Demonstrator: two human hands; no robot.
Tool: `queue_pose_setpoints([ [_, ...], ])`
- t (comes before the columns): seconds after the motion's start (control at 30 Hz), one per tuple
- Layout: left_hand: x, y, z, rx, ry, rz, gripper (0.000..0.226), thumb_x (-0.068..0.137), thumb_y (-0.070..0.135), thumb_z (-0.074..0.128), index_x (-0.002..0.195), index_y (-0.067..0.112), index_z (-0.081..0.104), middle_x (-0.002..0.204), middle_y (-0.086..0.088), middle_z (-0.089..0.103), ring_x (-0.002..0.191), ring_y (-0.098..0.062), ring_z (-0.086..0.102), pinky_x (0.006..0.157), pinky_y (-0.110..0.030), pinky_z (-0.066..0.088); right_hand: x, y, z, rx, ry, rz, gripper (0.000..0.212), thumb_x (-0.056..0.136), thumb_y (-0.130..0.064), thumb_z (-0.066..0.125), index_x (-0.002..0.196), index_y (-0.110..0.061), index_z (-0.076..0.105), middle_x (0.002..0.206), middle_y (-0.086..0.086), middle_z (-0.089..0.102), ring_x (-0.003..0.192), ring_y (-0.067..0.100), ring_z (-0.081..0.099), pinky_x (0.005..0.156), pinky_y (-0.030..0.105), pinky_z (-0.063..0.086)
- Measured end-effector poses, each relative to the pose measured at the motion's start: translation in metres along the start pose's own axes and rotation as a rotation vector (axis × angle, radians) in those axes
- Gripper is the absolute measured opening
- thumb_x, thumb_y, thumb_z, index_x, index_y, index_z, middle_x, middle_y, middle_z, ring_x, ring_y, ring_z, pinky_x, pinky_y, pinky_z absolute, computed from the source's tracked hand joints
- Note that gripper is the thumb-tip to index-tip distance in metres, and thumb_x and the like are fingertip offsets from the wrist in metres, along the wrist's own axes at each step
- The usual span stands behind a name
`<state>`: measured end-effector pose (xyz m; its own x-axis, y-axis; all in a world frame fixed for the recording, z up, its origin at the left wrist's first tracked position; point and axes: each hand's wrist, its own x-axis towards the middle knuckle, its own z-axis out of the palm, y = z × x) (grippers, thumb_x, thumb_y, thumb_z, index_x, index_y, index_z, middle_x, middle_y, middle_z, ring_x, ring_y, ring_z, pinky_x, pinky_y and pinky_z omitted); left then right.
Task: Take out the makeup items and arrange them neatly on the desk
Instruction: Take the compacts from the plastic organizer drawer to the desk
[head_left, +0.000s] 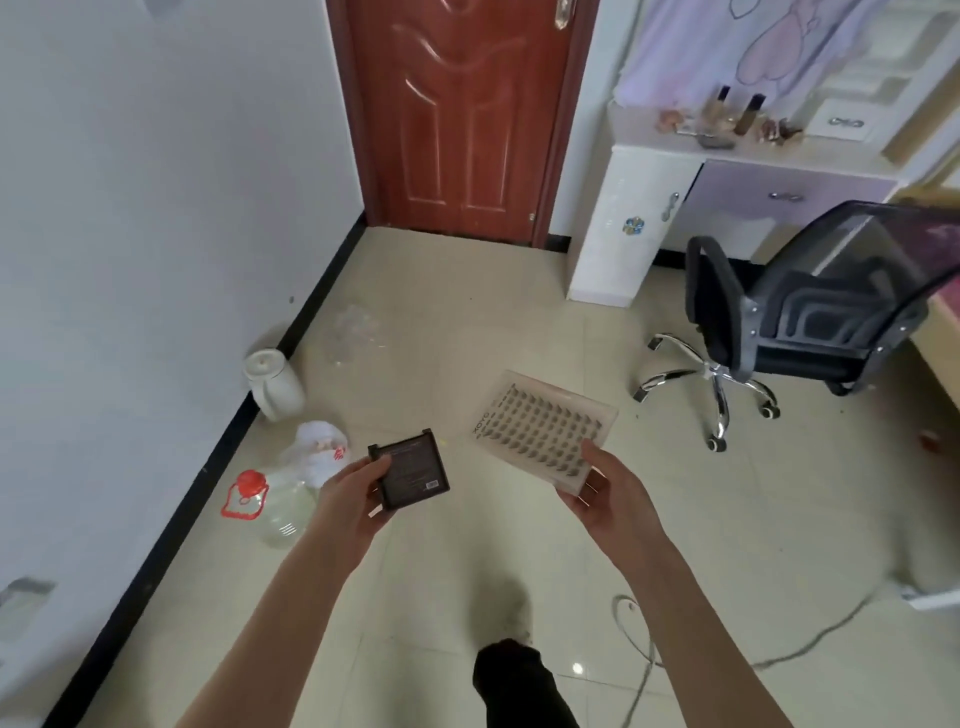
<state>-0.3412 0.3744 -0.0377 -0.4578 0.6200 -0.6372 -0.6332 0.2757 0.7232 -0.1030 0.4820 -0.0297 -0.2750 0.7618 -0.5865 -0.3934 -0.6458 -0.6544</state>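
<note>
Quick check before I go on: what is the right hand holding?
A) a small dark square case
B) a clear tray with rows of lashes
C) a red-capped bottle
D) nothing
B: the right hand grips the clear lash tray by its near corner; the left hand holds the dark square case.

Small dark square palette (413, 469), closed, back label side up with tiny print and a barcode, held tilted above the floor. Right of it and apart, a flat clear lash box (545, 431) with rows of dark lash clusters, also tilted. The desk (654, 156) far back already has two bottles (737, 111) standing upright.
</note>
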Motion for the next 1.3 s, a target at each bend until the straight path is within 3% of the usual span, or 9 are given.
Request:
queue_pose_setpoints([
  [0.13, 0.061, 0.019, 0.068, 0.025, -0.033, -0.023, 0.007, 0.089, 0.009, 0.056, 0.094, 0.012, 0.059, 0.092, -0.008, 0.065, 0.083, -0.019, 0.061, 0.068, -0.030, 0.048, 0.065, -0.048, -0.005, 0.018, 0.021, -0.020, 0.016, 0.087, -0.016, 0.060, 0.099, -0.006, 0.062, 0.092, 0.010, 0.069, 0.078, 0.019, 0.068, 0.064, 0.027, 0.056],
  [0.43, 0.177, 0.064, 0.253, 0.047, -0.108, -0.062, 0.016, 0.088, 0.009, 0.058, 0.104, 0.009, 0.060, 0.096, -0.010, 0.065, 0.084, -0.020, 0.061, 0.068, -0.031, 0.049, 0.196, -0.199, -0.013, 0.016, 0.043, -0.077, 0.014, 0.090, -0.015, 0.056, 0.100, -0.006, 0.062, 0.095, 0.011, 0.068, 0.087, 0.022, 0.064, 0.083, 0.033, 0.050],
  [0.67, 0.260, 0.095, 0.361, 0.057, -0.142, -0.100, 0.020, 0.088, 0.008, 0.057, 0.108, 0.007, 0.059, 0.097, -0.011, 0.065, 0.086, -0.021, 0.061, 0.069, -0.032, 0.049, 0.290, -0.281, -0.024, 0.056, 0.072, -0.092, 0.016, 0.090, -0.014, 0.056, 0.104, -0.008, 0.062, 0.093, 0.007, 0.072, 0.084, 0.017, 0.069, 0.065, 0.025, 0.056],
  [0.97, 0.408, 0.152, 0.502, 0.084, -0.186, -0.140, 0.017, 0.090, 0.008, 0.055, 0.105, 0.007, 0.060, 0.096, -0.011, 0.064, 0.085, -0.020, 0.059, 0.073, -0.033, 0.048, 0.453, -0.393, -0.009, 0.024, 0.093, -0.164, 0.015, 0.093, -0.015, 0.052, 0.103, -0.011, 0.061, 0.099, 0.008, 0.069, 0.088, 0.019, 0.066, 0.065, 0.025, 0.052],
  [1.1, 0.475, 0.199, 0.571, 0.099, -0.202, -0.110, 0.020, 0.090, 0.009, 0.054, 0.109, 0.008, 0.059, 0.099, -0.010, 0.063, 0.085, -0.019, 0.059, 0.072, -0.031, 0.047, 0.525, -0.453, 0.006, 0.042, 0.112, -0.183, 0.018, 0.092, -0.014, 0.053, 0.108, -0.011, 0.060, 0.103, 0.009, 0.069, 0.094, 0.022, 0.064, 0.076, 0.030, 0.051],
  [1.3, 0.552, 0.242, 0.664, 0.163, -0.254, -0.109, 0.021, 0.091, 0.012, 0.054, 0.111, 0.009, 0.059, 0.100, -0.007, 0.064, 0.087, -0.017, 0.059, 0.070, -0.030, 0.047, 0.612, -0.526, 0.009, 0.111, 0.132, -0.195, 0.019, 0.090, -0.015, 0.056, 0.108, -0.010, 0.062, 0.099, 0.009, 0.072, 0.086, 0.019, 0.070, 0.067, 0.026, 0.055],
])
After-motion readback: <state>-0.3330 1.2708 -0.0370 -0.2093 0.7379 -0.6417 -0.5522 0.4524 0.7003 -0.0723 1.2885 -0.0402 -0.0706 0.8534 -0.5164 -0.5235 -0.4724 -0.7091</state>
